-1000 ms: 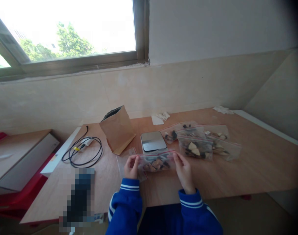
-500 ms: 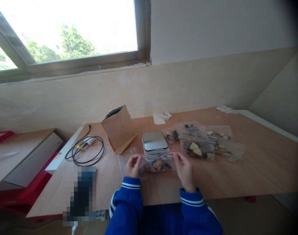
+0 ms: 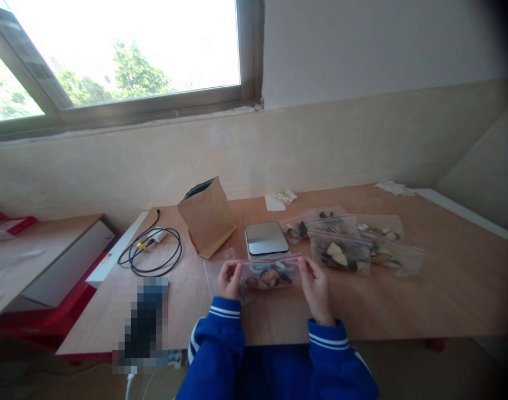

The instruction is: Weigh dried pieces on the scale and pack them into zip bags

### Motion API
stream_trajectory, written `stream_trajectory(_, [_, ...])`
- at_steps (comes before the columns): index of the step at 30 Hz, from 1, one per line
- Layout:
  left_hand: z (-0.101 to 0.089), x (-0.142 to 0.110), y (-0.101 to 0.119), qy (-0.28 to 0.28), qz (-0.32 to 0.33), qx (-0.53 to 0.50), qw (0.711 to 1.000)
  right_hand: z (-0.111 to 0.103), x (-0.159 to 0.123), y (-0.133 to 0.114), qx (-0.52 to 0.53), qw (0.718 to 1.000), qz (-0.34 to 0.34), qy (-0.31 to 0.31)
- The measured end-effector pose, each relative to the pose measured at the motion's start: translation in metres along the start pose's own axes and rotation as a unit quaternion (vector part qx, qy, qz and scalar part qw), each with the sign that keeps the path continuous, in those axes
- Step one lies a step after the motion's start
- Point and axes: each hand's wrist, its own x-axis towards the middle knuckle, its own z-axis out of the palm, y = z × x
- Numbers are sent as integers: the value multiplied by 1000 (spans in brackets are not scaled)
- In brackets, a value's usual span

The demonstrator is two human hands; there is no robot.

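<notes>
Between my hands is a clear zip bag [image 3: 269, 276] with a red seal line, holding brown and dark dried pieces. My left hand [image 3: 229, 279] pinches its upper left corner, and my right hand [image 3: 316, 288] pinches the upper right corner. The top edge is stretched nearly straight between them. Just behind the bag sits a kitchen scale [image 3: 267, 239] with a shiny square plate. Under and beside my left hand lie flat clear bags [image 3: 212, 270]. To the right, several filled zip bags [image 3: 341, 255] overlap, with pale and dark pieces inside.
A brown paper pouch [image 3: 209, 219] stands with its top open left of the scale. A coiled black cable [image 3: 179, 256] and a blurred-out dark object [image 3: 143, 325] lie on the left. Crumpled white tissue [image 3: 284, 196] rests at the back of the wooden table [image 3: 446, 294].
The bag's mouth edges, apart before, now meet in one straight line. Both hands keep their grip on the corners. The whole view has shifted slightly.
</notes>
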Motion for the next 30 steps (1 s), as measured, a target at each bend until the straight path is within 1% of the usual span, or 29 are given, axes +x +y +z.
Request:
stream_trajectory(3, [2,-1,2,-21,4,-4,1000,2,-1,-8,50,998,16,-29])
stream_trajectory(6, [2,-1,3,-37,7,12,999,2,-1,-9,65,997,19,-39])
stream_trajectory(9, [1,0,4,-43,13,22,999,1,0,-3,53,998,24,-25])
stream_trajectory(15, [3,-2,9,-24,39,36,998,-3,2,9,37,998,44,6])
stream_trajectory(19, [3,-4,11,-18,45,43,998,-3,1,10,46,997,62,16])
stream_trajectory(23, [-1,-4,11,-22,40,60,997,-1,0,5,73,994,77,11])
stream_trajectory(25, [-2,-5,11,-20,41,61,997,1,-1,2,104,991,80,2])
stream_trajectory(27, [-1,-7,11,-19,39,47,998,2,-2,-2,140,986,84,-22])
stream_trajectory(30, [1,-9,12,-42,16,22,999,2,-5,-9,174,978,97,-69])
